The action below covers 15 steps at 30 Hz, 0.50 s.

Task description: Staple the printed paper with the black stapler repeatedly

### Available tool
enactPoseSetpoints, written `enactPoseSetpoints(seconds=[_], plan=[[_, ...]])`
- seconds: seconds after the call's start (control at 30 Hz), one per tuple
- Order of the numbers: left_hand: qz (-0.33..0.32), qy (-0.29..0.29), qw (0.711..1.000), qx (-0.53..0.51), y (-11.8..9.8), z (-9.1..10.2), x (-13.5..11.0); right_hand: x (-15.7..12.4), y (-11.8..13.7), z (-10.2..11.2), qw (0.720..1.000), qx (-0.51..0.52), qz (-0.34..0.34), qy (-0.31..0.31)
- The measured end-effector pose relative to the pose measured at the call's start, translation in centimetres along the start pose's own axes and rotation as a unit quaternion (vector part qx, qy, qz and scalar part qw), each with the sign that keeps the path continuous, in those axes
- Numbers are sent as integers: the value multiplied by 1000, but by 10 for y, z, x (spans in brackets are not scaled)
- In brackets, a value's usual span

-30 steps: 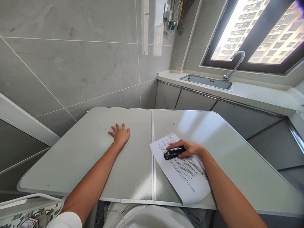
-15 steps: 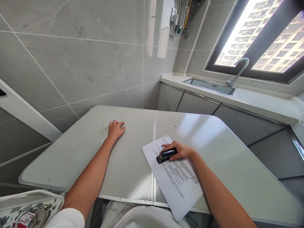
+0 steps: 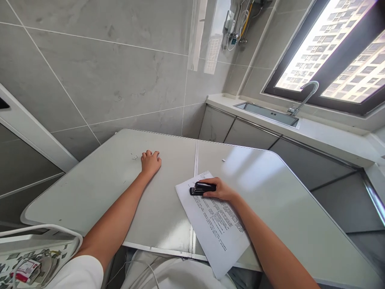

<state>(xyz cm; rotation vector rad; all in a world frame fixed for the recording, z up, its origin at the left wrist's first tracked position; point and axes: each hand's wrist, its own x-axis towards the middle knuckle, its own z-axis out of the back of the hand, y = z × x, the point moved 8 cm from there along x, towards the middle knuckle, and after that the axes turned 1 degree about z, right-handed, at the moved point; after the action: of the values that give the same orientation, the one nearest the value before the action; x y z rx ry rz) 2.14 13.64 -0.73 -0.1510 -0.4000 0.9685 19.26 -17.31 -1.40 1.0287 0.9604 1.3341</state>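
Observation:
My right hand is wrapped round a black stapler, whose jaw end points left. The stapler is over the upper part of a printed sheet of paper, which lies at a slant across the table's seam and hangs past the near edge. Whether a sheet sits between the stapler's jaws cannot be made out. My left hand rests on the table to the left, its fingers loosely bent and a little apart, with nothing seen in it. Several tiny dark bits, perhaps loose staples, lie just left of it.
The pale table has a metal seam down its middle. A small light piece lies beyond the paper. At lower left stands a white basket with items inside. A counter with sink and faucet runs along the right.
My right hand has moved the stapler slightly left and up the paper and turned it more level. The left hand's fingers have drawn in from a more stretched pose.

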Motion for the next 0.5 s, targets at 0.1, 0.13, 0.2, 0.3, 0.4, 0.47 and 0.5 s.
enactPoseSetpoints(seconds=[0.1,0.13,0.2,0.3,0.4,0.47,0.5], plan=[[3,-6,1000,-13,0,-1,1,11,12,-28,1000,-1,6,18],[7,-10,1000,-27,3,-1,3,16,15,-34,1000,-2,8,7],[31,-16,995,-95,13,-1,9,26,19,-43,999,-10,7,-41],[88,-34,953,-287,38,1,21,47,21,-51,988,-46,4,-145],[104,-62,899,-422,53,3,29,72,22,-54,967,-80,0,-241],[96,-55,896,-431,53,3,30,89,23,-55,958,-88,0,-274],[88,-44,903,-418,51,1,30,97,25,-57,956,-89,3,-278]])
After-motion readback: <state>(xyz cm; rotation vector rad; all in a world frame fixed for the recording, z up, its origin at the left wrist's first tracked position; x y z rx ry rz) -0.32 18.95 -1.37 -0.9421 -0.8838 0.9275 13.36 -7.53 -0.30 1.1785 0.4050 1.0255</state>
